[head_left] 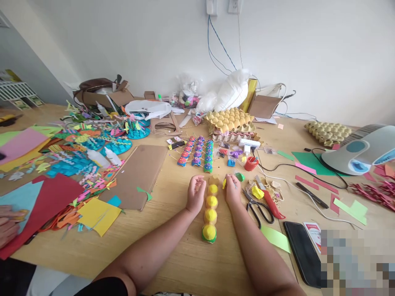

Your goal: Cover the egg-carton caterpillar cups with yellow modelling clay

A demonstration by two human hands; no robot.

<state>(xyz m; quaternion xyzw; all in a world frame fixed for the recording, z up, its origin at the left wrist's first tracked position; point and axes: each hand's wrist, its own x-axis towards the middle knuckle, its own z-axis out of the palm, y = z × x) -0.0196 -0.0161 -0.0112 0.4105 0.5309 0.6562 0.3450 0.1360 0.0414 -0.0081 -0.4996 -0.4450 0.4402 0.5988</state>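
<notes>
Between my two hands lies a strip of egg carton [211, 209] on the wooden table. Several of its bumps wear yellow clay caps [211, 215], and green clay rings the base of the nearest bump. The farthest bump [214, 180] is bare cardboard. My left hand [196, 193] rests just left of the strip, fingers loosely curled and apart, with nothing visible in it. On the strip's right side, my right hand [233, 190] is closed, pinching a small bit of yellow clay [224, 183] at its fingertips.
Painted carton strips [197, 152] with pins stand behind. Scissors [258, 209], a yellow clay lump [257, 192], a red-handled knife [273, 204] and a phone [301, 253] lie right. Left are cardboard [140, 172], paper scraps and another person's hand [8, 224].
</notes>
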